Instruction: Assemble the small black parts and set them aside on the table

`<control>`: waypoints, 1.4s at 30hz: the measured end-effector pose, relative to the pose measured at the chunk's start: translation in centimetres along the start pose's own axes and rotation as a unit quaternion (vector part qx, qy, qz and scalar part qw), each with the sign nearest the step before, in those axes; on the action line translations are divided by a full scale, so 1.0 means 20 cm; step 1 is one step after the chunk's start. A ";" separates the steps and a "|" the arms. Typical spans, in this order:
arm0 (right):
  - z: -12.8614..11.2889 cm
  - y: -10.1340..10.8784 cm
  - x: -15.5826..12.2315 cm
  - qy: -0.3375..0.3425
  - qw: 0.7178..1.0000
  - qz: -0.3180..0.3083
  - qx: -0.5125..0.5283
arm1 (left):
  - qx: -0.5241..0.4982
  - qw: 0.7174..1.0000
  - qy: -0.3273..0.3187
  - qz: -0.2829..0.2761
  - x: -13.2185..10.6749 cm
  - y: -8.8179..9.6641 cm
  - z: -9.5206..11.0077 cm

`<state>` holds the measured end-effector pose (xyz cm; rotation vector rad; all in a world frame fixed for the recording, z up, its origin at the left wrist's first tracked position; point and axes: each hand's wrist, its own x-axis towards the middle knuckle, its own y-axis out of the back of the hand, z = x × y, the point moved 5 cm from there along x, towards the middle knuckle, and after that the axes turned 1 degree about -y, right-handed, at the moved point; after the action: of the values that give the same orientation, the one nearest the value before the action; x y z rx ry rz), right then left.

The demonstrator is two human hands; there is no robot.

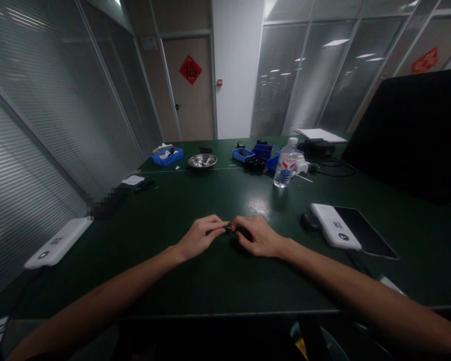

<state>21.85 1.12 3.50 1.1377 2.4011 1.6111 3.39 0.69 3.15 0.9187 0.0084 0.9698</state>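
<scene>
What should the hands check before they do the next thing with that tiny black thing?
1. Both hands gripping: ok. The left hand and right hand pinch the tiny black part between their fingertips.
2. Support underneath: ok. The hands are low on the green table.
3. Water bottle out of the way: ok. It stands upright, cap on, farther back.
4. White device and phone out of the way: ok. They lie apart, to the right.
5. Part easy to see: not ok. The light is dim and fingers cover most of it.
6. Part whole: cannot tell.
</scene>
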 end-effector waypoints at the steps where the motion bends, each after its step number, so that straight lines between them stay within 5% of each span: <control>1: 0.00 0.00 0.00 -0.005 1.000 0.004 0.017 | -0.006 1.000 0.000 0.006 0.00 0.00 0.00; 7: 0.02 0.01 0.01 -0.049 0.996 0.028 0.064 | -0.022 0.998 -0.021 0.058 0.00 0.01 0.04; 19: -0.05 0.00 0.00 0.004 0.976 -0.029 -0.216 | -0.021 1.000 0.014 0.016 0.00 -0.01 0.00; 29: -0.06 -0.01 0.00 0.008 0.983 0.020 -0.185 | -0.064 0.998 0.012 0.027 0.00 -0.01 0.05; 42: -0.04 -0.01 0.03 -0.020 0.979 -0.056 -0.197 | -0.001 1.000 0.021 -0.023 0.01 -0.04 0.04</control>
<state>21.04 0.71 3.99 0.9331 1.9561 1.8886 4.32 0.21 3.25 0.8933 0.0642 0.9471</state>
